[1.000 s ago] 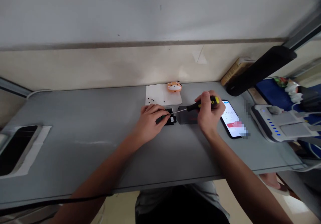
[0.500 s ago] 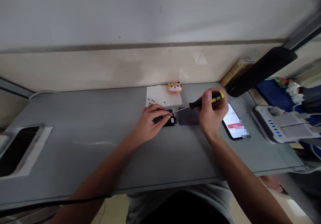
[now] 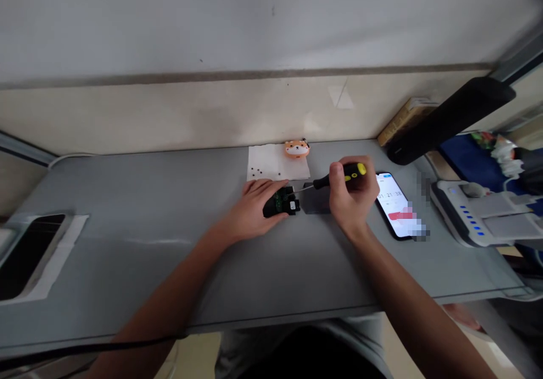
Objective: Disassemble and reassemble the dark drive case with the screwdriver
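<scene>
Opening out from the earlier frame's pinch at the screwdriver [image 3: 323,182] tip, the left hand [image 3: 250,212] is now straddling the small black device [image 3: 292,205] on the grey desk [image 3: 169,198] — fingers at its far side, thumb at the near — presumably steadying it. Its green circuit board [image 3: 279,201] is showing. The right hand [image 3: 353,195] is gripping the screwdriver's handle, angling the shaft towards the device; whether the tip is touching, I cannot tell. Dark specks [image 3: 259,171] are resting on white paper [image 3: 265,157], probably for visibility.
</scene>
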The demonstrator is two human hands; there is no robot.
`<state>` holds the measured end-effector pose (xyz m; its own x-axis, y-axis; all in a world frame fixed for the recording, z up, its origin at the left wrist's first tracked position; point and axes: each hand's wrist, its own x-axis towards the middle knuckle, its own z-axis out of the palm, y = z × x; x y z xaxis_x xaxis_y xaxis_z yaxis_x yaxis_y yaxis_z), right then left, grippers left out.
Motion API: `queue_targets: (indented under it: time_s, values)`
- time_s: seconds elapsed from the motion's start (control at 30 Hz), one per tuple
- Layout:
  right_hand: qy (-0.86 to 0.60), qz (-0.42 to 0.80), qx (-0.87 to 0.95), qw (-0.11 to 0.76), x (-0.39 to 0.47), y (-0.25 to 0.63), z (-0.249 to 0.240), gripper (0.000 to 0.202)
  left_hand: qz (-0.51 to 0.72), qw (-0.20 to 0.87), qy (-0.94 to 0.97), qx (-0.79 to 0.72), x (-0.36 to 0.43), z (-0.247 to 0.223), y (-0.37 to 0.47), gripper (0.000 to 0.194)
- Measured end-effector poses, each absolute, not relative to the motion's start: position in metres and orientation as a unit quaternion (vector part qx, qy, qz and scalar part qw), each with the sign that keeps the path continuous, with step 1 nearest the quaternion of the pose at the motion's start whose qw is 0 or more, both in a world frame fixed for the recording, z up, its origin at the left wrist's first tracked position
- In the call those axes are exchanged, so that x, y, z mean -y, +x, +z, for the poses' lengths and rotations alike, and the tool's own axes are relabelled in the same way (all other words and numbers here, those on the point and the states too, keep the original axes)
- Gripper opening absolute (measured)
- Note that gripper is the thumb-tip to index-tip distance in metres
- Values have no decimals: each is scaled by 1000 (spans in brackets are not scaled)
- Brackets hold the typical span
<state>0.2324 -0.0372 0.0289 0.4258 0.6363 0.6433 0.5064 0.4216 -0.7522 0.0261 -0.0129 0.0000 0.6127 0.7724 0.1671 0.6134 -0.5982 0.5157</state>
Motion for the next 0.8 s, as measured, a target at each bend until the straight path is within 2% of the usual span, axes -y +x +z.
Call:
queue_targets:
  time_s: [0.3,0.8]
  values:
    - [-540,81,549,633,38,231,28,20,224,252,850,-404,10,-4,24,61]
    - [-539,100,603,579,40,228,28,25,242,252,852,-391,11,-3,27,55]
